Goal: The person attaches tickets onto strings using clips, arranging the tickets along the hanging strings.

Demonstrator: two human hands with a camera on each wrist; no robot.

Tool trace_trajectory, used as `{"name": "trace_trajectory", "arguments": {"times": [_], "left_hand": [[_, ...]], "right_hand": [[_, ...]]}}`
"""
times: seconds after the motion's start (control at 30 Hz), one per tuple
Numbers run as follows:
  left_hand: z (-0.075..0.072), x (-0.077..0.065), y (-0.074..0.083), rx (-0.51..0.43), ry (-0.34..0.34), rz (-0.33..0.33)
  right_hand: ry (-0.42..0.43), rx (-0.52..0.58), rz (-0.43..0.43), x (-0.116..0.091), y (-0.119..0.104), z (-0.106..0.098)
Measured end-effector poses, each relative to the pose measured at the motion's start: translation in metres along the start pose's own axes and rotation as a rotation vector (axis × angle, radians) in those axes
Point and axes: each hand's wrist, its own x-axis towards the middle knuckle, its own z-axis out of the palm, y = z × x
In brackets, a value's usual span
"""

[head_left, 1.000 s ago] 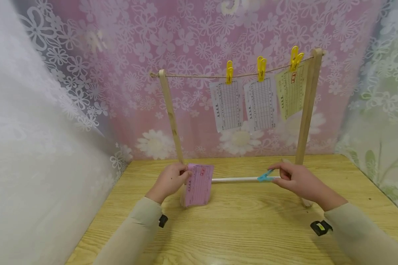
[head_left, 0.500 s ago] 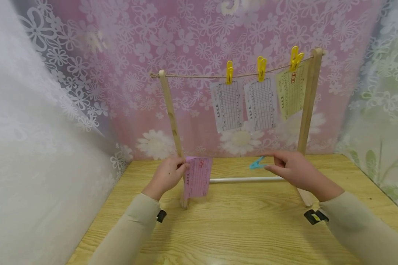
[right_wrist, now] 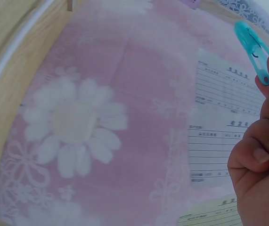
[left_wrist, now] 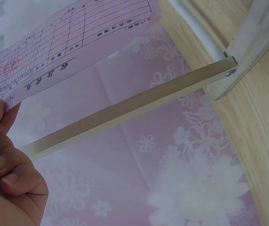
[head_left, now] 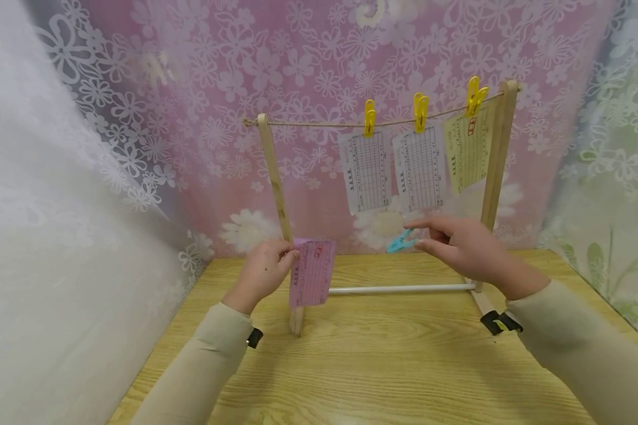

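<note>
My left hand [head_left: 263, 268] pinches a pink receipt slip [head_left: 315, 274] by its upper left corner, in front of the rack's left post. In the left wrist view the slip [left_wrist: 73, 44] shows a printed grid and a red stamp. A blue clothespin [head_left: 400, 241] is pinched by its handles between thumb and forefinger of my right hand [head_left: 465, 248], its nose pointing left toward the slip. The right wrist view shows the clothespin [right_wrist: 253, 49] up close, with the other fingers curled below. Both hands are raised over the table, below the twine [head_left: 313, 124].
Yellow clothespins hold two white slips [head_left: 369, 174] and a yellow slip [head_left: 469, 150] on the twine's right half. Wooden posts [head_left: 274, 177] carry the twine; a white rod [head_left: 393, 289] joins them low down. Floral curtains [head_left: 202, 106] enclose the wooden table [head_left: 383, 366].
Both hands have risen from near the white rod. The pink slip has gone up and slightly left; the clothespin has moved up and left, closer to the hanging slips.
</note>
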Motion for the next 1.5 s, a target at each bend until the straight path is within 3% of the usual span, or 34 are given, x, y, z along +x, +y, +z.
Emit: {"name": "trace_trajectory", "arguments": {"times": [0.67, 0.87, 1.03, 1.17, 1.5], "left_hand": [[-0.042, 0.015, 0.02, 0.037, 0.095, -0.007], [-0.053, 0.027, 0.03, 0.034, 0.158, 0.037], [-0.062, 0.036, 0.04, 0.085, 0.233, 0.096], [-0.069, 0.045, 0.047, 0.124, 0.262, 0.103], [-0.089, 0.064, 0.061, 0.131, 0.288, 0.056]], "right_hand": [[0.08, -0.13, -0.115, 0.062, -0.045, -0.038], [0.097, -0.114, -0.111, 0.082, -0.06, -0.047], [0.122, -0.128, -0.135, 0.105, -0.072, -0.056], [0.141, -0.174, -0.157, 0.122, -0.08, -0.063], [0.077, -0.253, -0.048, 0.17, -0.102, -0.082]]}}
